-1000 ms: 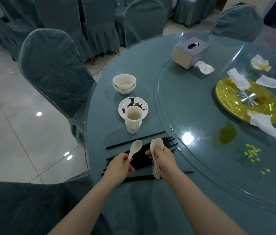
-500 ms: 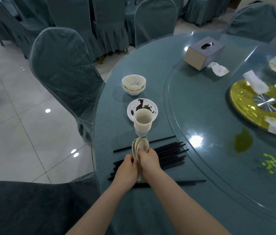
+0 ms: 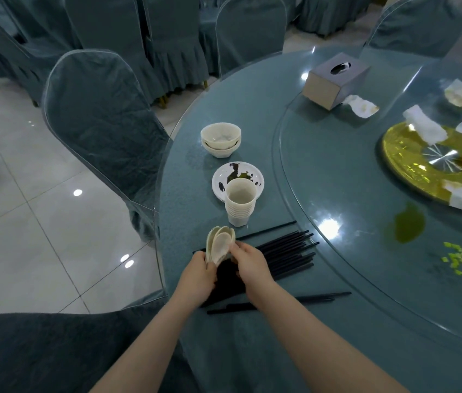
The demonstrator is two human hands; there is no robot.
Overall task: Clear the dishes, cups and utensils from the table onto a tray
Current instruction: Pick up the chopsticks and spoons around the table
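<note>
Spoons: a nested stack of pale ceramic spoons [image 3: 220, 244] was held above the near edge of the table, bowls up and away from the person, handles running down between the two hands; long axis roughly upright, leaning slightly left.
Left hand: the left hand [image 3: 195, 276] gripped the stack from the left, fingers curled round the lower part of the spoons.
Right hand: the right hand [image 3: 249, 265] grasped the same stack from the right, fingertips pinching just below the bowls.
Chopsticks: black chopsticks [image 3: 289, 251] lay flat under and beside the hands, long axes running left to right with the far ends angled away; one loose pair [image 3: 309, 299] lay nearer the person.
Cups: a stack of pale cups [image 3: 239, 205] stood upright just beyond the spoons.
Saucer: a soiled white saucer [image 3: 241, 173] sat just behind the cups, partly hidden by them.
Bowls: two nested bowls [image 3: 220, 139] stood farther back.
Table: a round table under teal cloth [image 3: 252, 350], with a glass turntable [image 3: 337, 165] carrying a tissue box [image 3: 334, 83], crumpled napkins [image 3: 425, 127], a gold disc [image 3: 411, 163] and green spills.
Room: teal-covered chairs [image 3: 96, 123] stood round the table on pale glossy floor tiles [image 3: 25, 222].
</note>
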